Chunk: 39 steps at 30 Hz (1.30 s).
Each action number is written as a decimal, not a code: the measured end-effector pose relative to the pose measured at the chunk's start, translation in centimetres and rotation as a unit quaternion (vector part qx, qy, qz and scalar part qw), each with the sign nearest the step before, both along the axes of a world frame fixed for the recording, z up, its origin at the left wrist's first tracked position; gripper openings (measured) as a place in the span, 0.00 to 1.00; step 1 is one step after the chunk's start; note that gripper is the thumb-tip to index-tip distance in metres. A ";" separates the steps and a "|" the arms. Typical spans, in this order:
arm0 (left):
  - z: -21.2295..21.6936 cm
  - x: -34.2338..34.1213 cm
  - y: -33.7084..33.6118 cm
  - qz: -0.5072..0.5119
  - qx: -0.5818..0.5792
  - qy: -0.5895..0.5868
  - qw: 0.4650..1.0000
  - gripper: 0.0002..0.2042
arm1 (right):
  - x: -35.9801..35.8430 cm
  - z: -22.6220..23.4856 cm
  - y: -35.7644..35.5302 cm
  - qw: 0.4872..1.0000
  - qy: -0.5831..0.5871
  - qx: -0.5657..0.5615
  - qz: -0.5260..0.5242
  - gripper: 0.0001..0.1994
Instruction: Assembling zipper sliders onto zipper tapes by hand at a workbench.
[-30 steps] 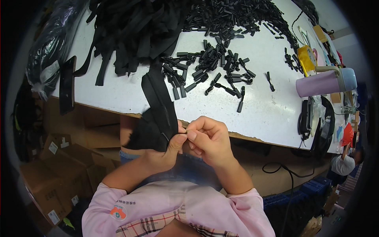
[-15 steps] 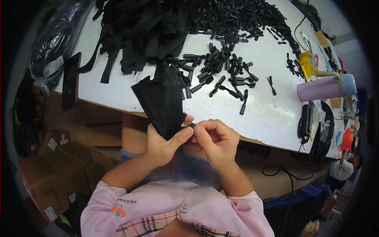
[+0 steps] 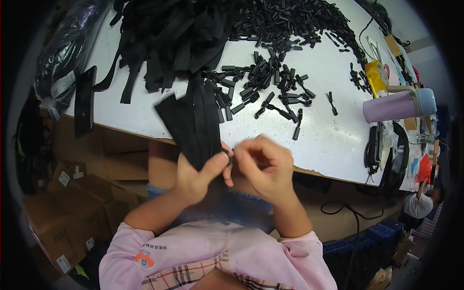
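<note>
My left hand (image 3: 199,178) is closed around a folded black zipper strip (image 3: 193,126), its thumb pressing down near the lower end. The strip fans upward over the table's front edge. Just to the right, my right hand (image 3: 269,166) is curled, with thumb and forefinger brought together beside the left fingertips. Whatever lies in that pinch is too small or hidden to name. Beyond the hands, black zipper sliders with long pulls (image 3: 268,75) lie scattered on the white table (image 3: 261,133). A heap of black strips (image 3: 179,43) spreads behind the held one.
A larger pile of sliders (image 3: 299,21) covers the far part of the table. On the right lie a lilac bottle (image 3: 389,107) and a yellow tape roll (image 3: 376,76). A dark phone-like slab (image 3: 86,101) rests at the left edge. Cardboard boxes (image 3: 67,212) stand below left.
My right hand has come slightly away from the strip's end and up, fingers more curled. My left hand has shifted a little left, turning the strip so its flat face shows more.
</note>
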State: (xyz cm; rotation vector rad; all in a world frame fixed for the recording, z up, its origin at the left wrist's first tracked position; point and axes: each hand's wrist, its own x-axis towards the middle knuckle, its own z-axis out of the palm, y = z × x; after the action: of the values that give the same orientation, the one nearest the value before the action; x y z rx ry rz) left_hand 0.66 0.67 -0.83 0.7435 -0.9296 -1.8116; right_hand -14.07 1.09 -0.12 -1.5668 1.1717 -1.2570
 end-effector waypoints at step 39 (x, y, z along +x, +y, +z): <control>0.0 -0.7 -0.6 0.094 -0.088 -0.156 0.979 0.08 | 0.0 -0.5 0.0 0.998 -0.036 -0.042 -0.042 0.05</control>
State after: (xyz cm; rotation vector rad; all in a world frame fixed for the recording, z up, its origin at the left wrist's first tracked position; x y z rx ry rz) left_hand -0.04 0.08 -0.82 0.9846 -1.1645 -1.4521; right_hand -14.12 1.08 -0.60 -1.5329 1.1620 -1.4222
